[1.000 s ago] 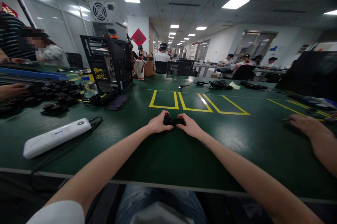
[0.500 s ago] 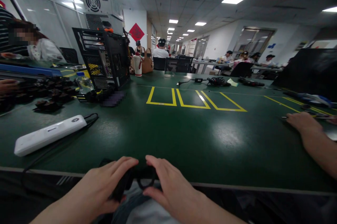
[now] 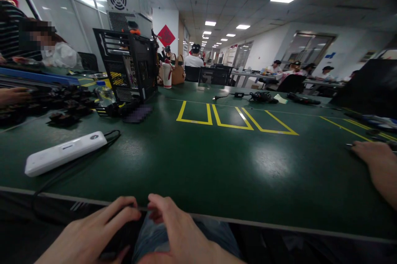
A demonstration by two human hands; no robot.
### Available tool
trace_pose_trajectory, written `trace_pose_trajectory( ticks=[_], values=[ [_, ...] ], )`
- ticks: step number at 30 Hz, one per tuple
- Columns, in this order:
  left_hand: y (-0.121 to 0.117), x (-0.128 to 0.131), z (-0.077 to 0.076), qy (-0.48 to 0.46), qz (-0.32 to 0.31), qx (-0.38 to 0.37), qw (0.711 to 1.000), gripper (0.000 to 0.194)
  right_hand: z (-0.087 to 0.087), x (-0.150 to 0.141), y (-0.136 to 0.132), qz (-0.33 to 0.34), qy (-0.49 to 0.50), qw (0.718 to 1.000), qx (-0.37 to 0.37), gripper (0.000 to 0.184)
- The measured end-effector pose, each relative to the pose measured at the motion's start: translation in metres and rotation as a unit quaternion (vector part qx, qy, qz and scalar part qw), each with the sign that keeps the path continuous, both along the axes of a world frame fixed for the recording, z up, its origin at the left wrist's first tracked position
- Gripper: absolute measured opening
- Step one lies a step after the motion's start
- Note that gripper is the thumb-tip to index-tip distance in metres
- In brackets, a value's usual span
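Low in the view, past the front edge of the green table (image 3: 217, 165), my left hand (image 3: 102, 227) is curled, with its fingers bent over a dark patch. Whether that dark patch is the black object from before or the dark background, I cannot make out. My right hand (image 3: 176, 231) is just beside it, its fingers curved and apart from the thumb, with jeans showing between them. The two hands do not touch. On the table left of them lies a white power strip (image 3: 66, 152) with a black cable (image 3: 63, 175) that runs over the edge.
Yellow tape outlines (image 3: 232, 125) mark the table's middle. Behind them lie black cables (image 3: 262, 97). A black computer case (image 3: 127, 65) stands left, near a white cup (image 3: 167, 76) and a pile of black parts (image 3: 68, 101). Another person's hand (image 3: 375, 158) rests at right.
Both hands have come back from the table's middle to its front edge and lower. The black object seen between them earlier no longer shows clearly. My right hand has loosened.
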State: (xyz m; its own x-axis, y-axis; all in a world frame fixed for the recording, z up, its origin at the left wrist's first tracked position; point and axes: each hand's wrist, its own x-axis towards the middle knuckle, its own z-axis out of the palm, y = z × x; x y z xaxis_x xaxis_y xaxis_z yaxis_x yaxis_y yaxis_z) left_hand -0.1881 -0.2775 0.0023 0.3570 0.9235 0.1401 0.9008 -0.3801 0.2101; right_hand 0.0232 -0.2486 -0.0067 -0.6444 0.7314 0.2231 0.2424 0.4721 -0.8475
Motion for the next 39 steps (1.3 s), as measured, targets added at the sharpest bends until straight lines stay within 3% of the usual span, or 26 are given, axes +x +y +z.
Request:
trace_pose_trajectory(
  ticks=[2, 5, 10, 14, 19, 22, 24, 27, 30, 34, 39],
  values=[
    [0.014, -0.022, 0.010, -0.028, 0.038, 0.022, 0.999, 0.035, 0.013, 0.024, 0.005, -0.064, -0.005, 0.997, 0.031, 0.075],
    [0.043, -0.066, 0.021, -0.049, 0.088, 0.090, 0.991, 0.035, 0.033, 0.074, 0.020, -0.219, -0.029, 0.974, 0.059, 0.046],
    [0.085, -0.123, 0.013, -0.034, 0.099, 0.140, 0.985, 0.039, 0.047, 0.160, 0.055, -0.352, -0.140, 0.921, 0.090, 0.035],
    [0.095, -0.132, 0.000, -0.031, 0.134, 0.133, 0.982, 0.040, 0.038, 0.203, 0.072, -0.393, -0.193, 0.894, 0.097, 0.035],
    [0.091, -0.122, -0.001, -0.023, 0.170, 0.117, 0.978, 0.044, 0.025, 0.217, 0.079, -0.348, -0.268, 0.890, 0.121, 0.032],
    [0.096, -0.098, 0.007, -0.018, 0.154, 0.083, 0.984, 0.041, 0.027, 0.211, 0.079, -0.307, -0.303, 0.891, 0.144, 0.031],
    [0.108, -0.069, 0.014, -0.028, 0.110, 0.044, 0.993, 0.040, 0.031, 0.203, 0.082, -0.277, -0.316, 0.894, 0.153, 0.031],
    [0.140, -0.011, 0.023, -0.052, 0.027, -0.018, 0.998, 0.041, 0.036, 0.185, 0.094, -0.220, -0.311, 0.910, 0.164, 0.030],
    [0.184, 0.054, 0.025, -0.092, -0.057, -0.039, 0.993, 0.041, 0.035, 0.163, 0.123, -0.177, -0.267, 0.936, 0.145, 0.031],
    [0.240, 0.125, 0.016, -0.148, -0.126, -0.002, 0.981, 0.048, 0.027, 0.134, 0.180, -0.201, -0.108, 0.973, 0.035, 0.030],
    [0.271, 0.167, 0.005, -0.183, -0.159, 0.014, 0.970, 0.059, 0.018, 0.114, 0.227, -0.218, 0.090, 0.962, -0.139, 0.027]
  ],
)
